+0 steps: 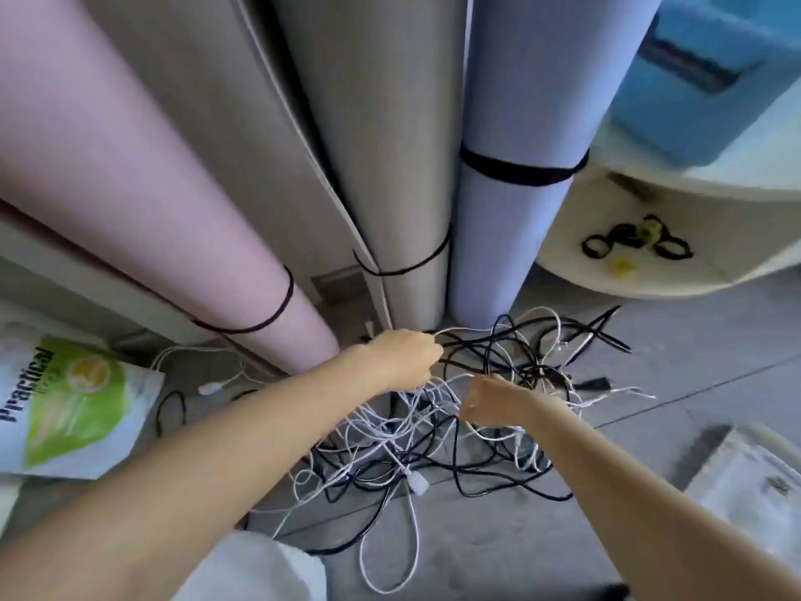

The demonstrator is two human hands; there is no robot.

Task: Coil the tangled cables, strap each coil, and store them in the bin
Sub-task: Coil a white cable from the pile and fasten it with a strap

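Observation:
A tangle of black and white cables [433, 453] lies on the grey floor in the middle of the head view. My left hand [401, 360] grips several white strands at the tangle's upper left, fingers curled round them. My right hand [490, 403] pinches white cable just to the right, a little lower. Loose ends trail right toward a black plug [594, 383] and down toward me. Several black strap loops [633, 245] lie in a cream tray [676, 275] at the right. The blue bin [711, 80] stands behind that tray.
Three upright rolls, pink [143, 201], grey [390, 167] and pale blue [524, 167], stand right behind the tangle. A green and white bag [73, 409] lies at the left. Another white cable [208, 383] lies beside it. A clear packet [745, 488] sits at the lower right.

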